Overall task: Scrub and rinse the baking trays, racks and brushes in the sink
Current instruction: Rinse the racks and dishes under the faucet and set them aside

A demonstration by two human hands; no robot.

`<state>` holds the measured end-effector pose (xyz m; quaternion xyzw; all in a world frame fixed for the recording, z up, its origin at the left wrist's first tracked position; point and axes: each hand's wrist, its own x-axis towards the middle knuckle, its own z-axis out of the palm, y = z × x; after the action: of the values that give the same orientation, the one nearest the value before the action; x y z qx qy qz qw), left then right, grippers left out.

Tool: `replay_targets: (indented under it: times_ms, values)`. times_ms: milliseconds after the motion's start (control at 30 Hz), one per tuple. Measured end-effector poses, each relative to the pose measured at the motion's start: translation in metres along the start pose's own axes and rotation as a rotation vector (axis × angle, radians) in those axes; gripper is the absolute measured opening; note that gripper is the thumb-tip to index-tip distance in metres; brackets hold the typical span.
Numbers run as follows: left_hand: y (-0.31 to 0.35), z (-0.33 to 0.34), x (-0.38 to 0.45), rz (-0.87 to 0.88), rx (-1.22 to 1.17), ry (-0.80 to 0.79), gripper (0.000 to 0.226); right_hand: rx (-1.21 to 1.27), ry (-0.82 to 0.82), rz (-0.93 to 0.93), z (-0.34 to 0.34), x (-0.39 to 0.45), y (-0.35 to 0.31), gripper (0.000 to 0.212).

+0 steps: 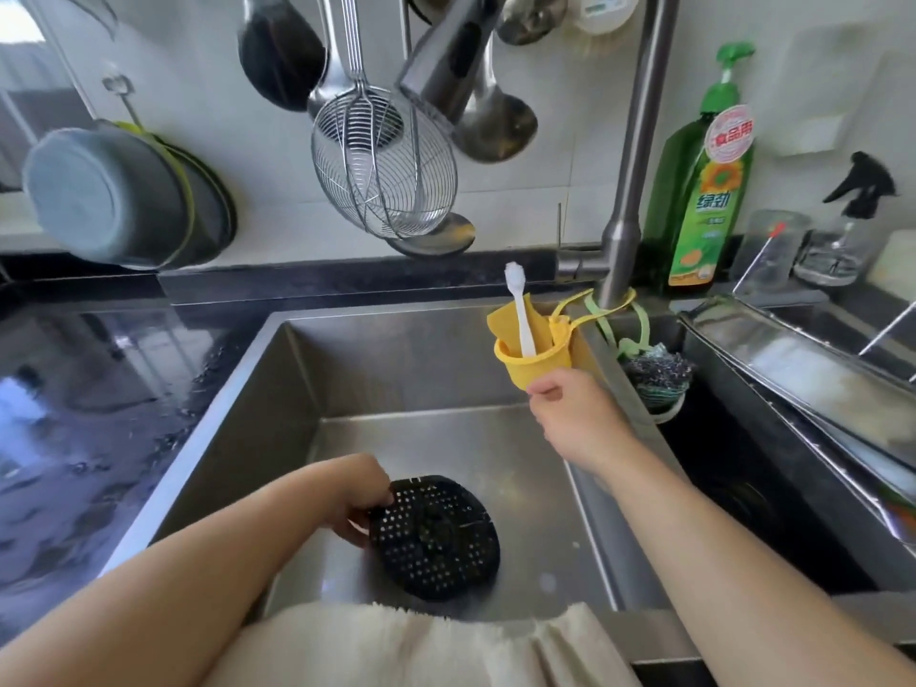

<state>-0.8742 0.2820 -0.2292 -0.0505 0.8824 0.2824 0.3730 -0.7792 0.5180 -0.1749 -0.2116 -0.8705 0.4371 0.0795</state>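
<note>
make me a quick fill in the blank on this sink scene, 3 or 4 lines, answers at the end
1. The left hand grips the edge of a round black perforated ____ lying in the sink.
2. The white brush stands upright in a ____ holder hanging from the faucet.
3. The right hand is just below the holder, at its ____ end.
4. The dish soap bottle beside the faucet is ____ in colour.

Missing words: rack; yellow; bottom; green

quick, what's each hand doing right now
Left hand: holding the black perforated rack by its edge in the sink.
Right hand: fingers curled at the bottom of the yellow holder; grip cannot be told.
</note>
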Motion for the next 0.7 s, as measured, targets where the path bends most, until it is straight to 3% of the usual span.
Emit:
replay_targets:
  times_ms: [133,267,333,500,700]
  values:
    - [0.021,-0.035,-0.021,0.165,-0.34,0.159,0.013,-0.036,0.135,-0.043,-0.024,0.032,-0.04,0.029]
    - [0.017,-0.053,-0.046,0.226,-0.603,0.22,0.017,0.006,0.159,0.124,-0.053,0.098,-0.086,0.012]
    - [0.01,-0.051,-0.051,0.224,-0.702,0.22,0.016,-0.001,0.154,0.187,-0.056,0.118,-0.1,0.018]
    - [-0.003,-0.055,-0.046,0.224,-0.65,0.29,0.016,-0.158,0.017,0.282,-0.048,0.121,-0.113,0.029]
    - [-0.009,-0.058,-0.064,0.207,-0.639,0.316,0.02,0.004,-0.108,0.218,-0.058,0.1,-0.127,0.032]
